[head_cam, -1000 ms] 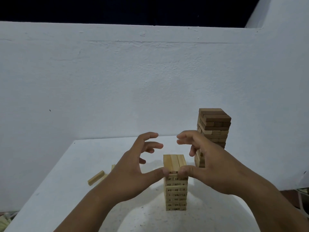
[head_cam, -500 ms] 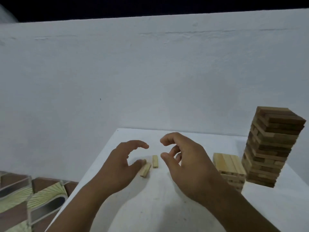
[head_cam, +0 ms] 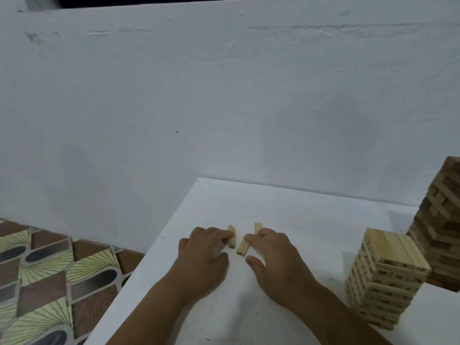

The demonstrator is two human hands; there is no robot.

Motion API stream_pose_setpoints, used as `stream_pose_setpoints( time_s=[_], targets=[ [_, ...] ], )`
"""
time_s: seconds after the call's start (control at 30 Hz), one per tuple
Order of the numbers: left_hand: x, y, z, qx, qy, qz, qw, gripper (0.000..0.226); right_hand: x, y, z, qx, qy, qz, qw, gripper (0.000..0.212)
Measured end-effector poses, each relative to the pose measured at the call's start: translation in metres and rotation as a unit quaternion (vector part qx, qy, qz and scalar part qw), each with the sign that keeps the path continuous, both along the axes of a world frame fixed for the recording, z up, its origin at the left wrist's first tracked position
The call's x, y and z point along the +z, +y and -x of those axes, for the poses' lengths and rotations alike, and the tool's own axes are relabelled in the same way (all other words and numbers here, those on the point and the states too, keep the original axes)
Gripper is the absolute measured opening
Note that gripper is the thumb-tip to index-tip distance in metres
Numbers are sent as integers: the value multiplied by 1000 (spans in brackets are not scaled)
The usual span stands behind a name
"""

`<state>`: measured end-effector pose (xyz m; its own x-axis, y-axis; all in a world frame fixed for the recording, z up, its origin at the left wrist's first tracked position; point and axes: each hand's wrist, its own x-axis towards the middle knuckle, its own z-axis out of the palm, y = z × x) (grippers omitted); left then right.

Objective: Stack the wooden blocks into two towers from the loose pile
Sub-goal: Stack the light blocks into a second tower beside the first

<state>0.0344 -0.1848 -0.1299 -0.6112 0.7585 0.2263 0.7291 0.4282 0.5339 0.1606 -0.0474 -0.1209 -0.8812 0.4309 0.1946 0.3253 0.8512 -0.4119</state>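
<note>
Both forearms come in from the near edge of the white bench [head_cam: 286,210], hands palm-down over its left part. The left hand [head_cam: 201,255] lies with its fingers bent over the near end of a loose block [head_cam: 231,236], fingertips touching it; whether that grip actually closes round the block I cannot tell. The right hand [head_cam: 273,260] has its thumb spread out to the side and its fingers reaching forward, relaxed, the fingertips touching a second block [head_cam: 243,246] that lies slanted between the two hands. A third block [head_cam: 258,227] pokes out just beyond the right hand's fingers, partly hidden by them.

Over at the right side of the bench stands the pale tower [head_cam: 388,275], a neat column with a flat top of boards laid side by side, close to the near edge. Just behind it and touching the picture's right border rises the dark tower [head_cam: 443,220], taller, its layers a little uneven.

The three loose blocks sit near the bench's left edge, well apart from both towers, with bare white surface between. Past that left edge the patterned floor tiles [head_cam: 49,270] show below. A plain white wall [head_cam: 224,108] runs right along the far edge.
</note>
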Motion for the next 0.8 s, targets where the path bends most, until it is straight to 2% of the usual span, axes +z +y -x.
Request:
stream_pose_setpoints(
  time_s=[0.17, 0.33, 0.8],
  targets=[
    [-10, -2, 8, 14, 15, -39, 999, 19, -12, 2, 5, 3, 70, -33, 997, 28],
    [-18, -4, 11, -13, -2, -64, 998, 14, -23, 4, 7, 15, 132, -28, 991, 21],
    [-22, 3, 8, -49, 20, -51, 997, 23, -22, 8, -3, 61, 126, 19, 990, 14]
  ],
)
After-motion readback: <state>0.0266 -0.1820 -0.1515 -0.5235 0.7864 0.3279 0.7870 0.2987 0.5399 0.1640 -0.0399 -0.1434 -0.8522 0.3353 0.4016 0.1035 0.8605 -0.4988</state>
